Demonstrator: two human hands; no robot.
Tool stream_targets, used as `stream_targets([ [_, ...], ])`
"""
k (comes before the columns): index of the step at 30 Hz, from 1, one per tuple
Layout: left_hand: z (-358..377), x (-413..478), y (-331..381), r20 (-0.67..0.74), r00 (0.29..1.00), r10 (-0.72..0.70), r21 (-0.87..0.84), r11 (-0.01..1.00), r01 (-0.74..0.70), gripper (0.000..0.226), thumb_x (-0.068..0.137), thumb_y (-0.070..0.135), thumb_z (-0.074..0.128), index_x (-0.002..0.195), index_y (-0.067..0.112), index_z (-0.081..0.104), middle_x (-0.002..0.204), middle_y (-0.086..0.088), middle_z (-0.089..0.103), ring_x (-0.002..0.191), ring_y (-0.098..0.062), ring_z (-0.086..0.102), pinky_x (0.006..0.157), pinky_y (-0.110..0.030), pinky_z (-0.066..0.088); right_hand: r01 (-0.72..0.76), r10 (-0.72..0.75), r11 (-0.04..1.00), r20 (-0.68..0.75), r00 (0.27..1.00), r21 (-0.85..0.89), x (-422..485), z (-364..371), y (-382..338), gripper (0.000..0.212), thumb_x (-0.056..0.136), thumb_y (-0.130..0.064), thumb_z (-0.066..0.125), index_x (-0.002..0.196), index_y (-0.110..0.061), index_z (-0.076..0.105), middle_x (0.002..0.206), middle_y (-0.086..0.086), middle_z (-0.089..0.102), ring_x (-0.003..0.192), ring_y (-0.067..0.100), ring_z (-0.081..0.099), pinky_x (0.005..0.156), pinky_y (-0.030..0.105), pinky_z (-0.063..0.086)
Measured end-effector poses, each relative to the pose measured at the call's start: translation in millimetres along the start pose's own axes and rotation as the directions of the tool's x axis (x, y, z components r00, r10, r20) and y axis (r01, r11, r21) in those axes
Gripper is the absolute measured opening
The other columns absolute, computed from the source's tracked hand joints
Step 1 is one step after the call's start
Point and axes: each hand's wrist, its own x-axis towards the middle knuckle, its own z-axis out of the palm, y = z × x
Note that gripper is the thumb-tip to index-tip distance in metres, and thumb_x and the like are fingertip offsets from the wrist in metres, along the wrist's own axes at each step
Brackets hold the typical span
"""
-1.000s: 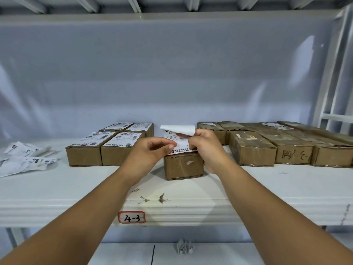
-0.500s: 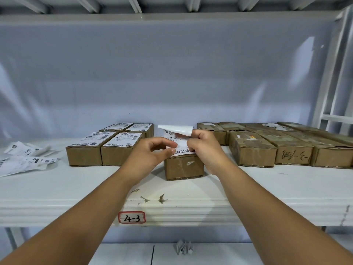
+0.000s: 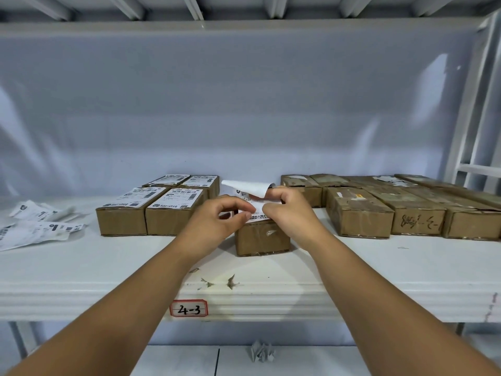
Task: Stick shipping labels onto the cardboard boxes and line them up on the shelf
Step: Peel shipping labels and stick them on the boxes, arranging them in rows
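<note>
A small cardboard box (image 3: 261, 237) stands on the white shelf (image 3: 271, 294), in front of me. Over its top both hands hold a white shipping label (image 3: 248, 189) whose far end curls up and back. My left hand (image 3: 217, 221) pinches the label's near left edge between thumb and forefinger. My right hand (image 3: 291, 213) grips the right side of the label, its fingers curled under the lifted part. To the left stand several boxes with labels stuck on top (image 3: 173, 213). To the right stand several boxes without shipping labels (image 3: 357, 215).
Loose label sheets (image 3: 35, 226) lie on the shelf's far left. A tag reading 4-3 (image 3: 189, 308) is stuck on the shelf's front edge. A crumpled paper scrap (image 3: 261, 351) lies on the lower level. A white upright (image 3: 466, 109) bounds the shelf at right.
The curled end of the label has folded a little further back. My left thumb and forefinger have closed tighter on the label's edge. The box has not moved.
</note>
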Motion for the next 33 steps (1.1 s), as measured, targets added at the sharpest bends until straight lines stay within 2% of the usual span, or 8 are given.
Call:
stream_targets([
  [3,0.9,1.4,-1.0,-0.026,1.0,0.005,0.049,0.999,-0.004,0.021,0.085,0.021,0.067,0.08,0.04,0.07,0.097,0.005,0.048,0.091,0.0,0.05,0.083,-0.019,0.038,-0.01,0.01,1.0,0.006,1.0,-0.019,-0.5,-0.6,-0.3,0.033,0.082,-0.003,0.05,0.093,-0.027,0.072,0.111,-0.004,0.065,0.091,0.003,0.06,0.059,0.007,0.043],
  [6,0.1,1.3,-0.6,-0.023,0.999,-0.029,0.071,0.997,0.031,0.017,0.084,0.025,0.067,0.082,0.042,0.069,0.102,-0.002,0.043,0.092,0.0,0.046,0.08,-0.016,0.034,0.005,-0.005,0.998,0.0,1.0,-0.066,-0.8,0.1,0.3,0.032,0.082,-0.003,0.05,0.093,-0.025,0.071,0.112,0.0,0.064,0.092,0.009,0.061,0.07,0.018,0.046],
  [10,-0.4,0.2,0.5,-0.015,0.999,-0.036,0.077,0.996,0.037,0.018,0.085,0.023,0.066,0.084,0.041,0.069,0.103,-0.004,0.042,0.094,-0.002,0.045,0.08,-0.014,0.033,0.025,-0.022,0.988,0.023,0.999,-0.154,-0.3,-0.6,1.5,0.026,0.085,-0.01,0.055,0.104,-0.017,0.071,0.113,-0.002,0.056,0.101,0.008,0.055,0.07,0.008,0.044],
  [14,-0.4,1.1,-1.7,-0.02,0.999,-0.027,0.062,0.998,0.028,0.017,0.085,0.02,0.067,0.088,0.036,0.071,0.102,-0.002,0.041,0.093,0.001,0.043,0.079,-0.009,0.032,-0.052,0.055,0.98,0.007,0.998,-0.19,-0.2,3.0,4.0,0.023,0.07,-0.034,0.054,0.083,-0.042,0.072,0.11,-0.011,0.06,0.114,0.013,0.051,0.097,0.031,0.045],
  [17,-0.5,2.1,-2.8,-0.013,0.999,-0.037,0.066,0.997,0.038,0.018,0.084,0.02,0.067,0.09,0.036,0.071,0.103,0.0,0.039,0.098,-0.003,0.044,0.083,-0.011,0.033,-0.141,0.143,0.989,0.035,0.989,-0.05,1.7,0.0,4.1,0.024,0.076,-0.016,0.054,0.08,-0.029,0.074,0.096,0.0,0.069,0.091,0.017,0.063,0.082,0.03,0.049],
  [20,-0.1,1.5,-2.6,-0.012,1.0,-0.021,0.05,0.998,0.022,0.018,0.085,0.017,0.066,0.09,0.034,0.071,0.109,0.003,0.043,0.105,-0.004,0.046,0.091,-0.014,0.036,-0.22,0.215,0.964,0.052,0.975,0.15,3.0,-3.5,1.8,0.032,0.085,0.003,0.05,0.087,-0.02,0.071,0.086,0.006,0.068,0.073,0.02,0.063,0.065,0.026,0.05],
  [27,-0.9,1.4,-3.7,0.029,0.999,0.015,0.028,0.999,-0.016,0.018,0.087,0.015,0.063,0.089,0.031,0.071,0.124,0.016,0.05,0.112,0.01,0.046,0.087,-0.001,0.035,-0.234,0.259,0.9,-0.022,0.966,0.367,3.4,-4.3,1.7,0.038,0.098,-0.003,0.037,0.088,-0.018,0.07,0.087,0.009,0.07,0.069,0.02,0.065,0.061,0.029,0.053],
  [33,0.4,0.8,-2.7,0.057,0.998,-0.006,0.024,1.0,0.005,0.015,0.09,0.018,0.059,0.095,0.028,0.07,0.119,0.017,0.057,0.11,0.011,0.049,0.084,0.002,0.033,-0.296,0.315,0.881,0.009,0.949,0.368,3.2,-5.5,1.2,0.045,0.088,0.011,0.034,0.088,-0.014,0.071,0.088,0.011,0.069,0.057,0.019,0.064,0.044,0.022,0.049],
])
